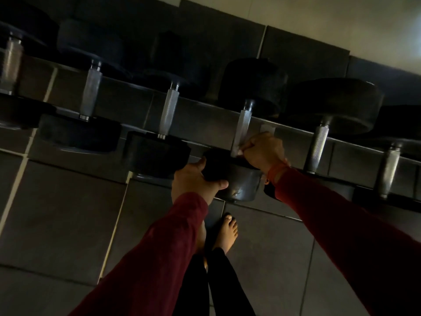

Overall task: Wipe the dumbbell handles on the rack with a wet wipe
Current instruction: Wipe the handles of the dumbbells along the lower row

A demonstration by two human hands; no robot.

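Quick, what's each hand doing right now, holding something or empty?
Left hand: grips the near black rubber head of one dumbbell.
Right hand: pinches a white wet wipe against that dumbbell's knurled silver metal handle.

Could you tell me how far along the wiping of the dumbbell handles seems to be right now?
Nothing visibly marks any handle as finished. In hand: the right hand presses a white wipe to the fourth handle, while the left hand grips that dumbbell's near head. The two handles further right probably remain.
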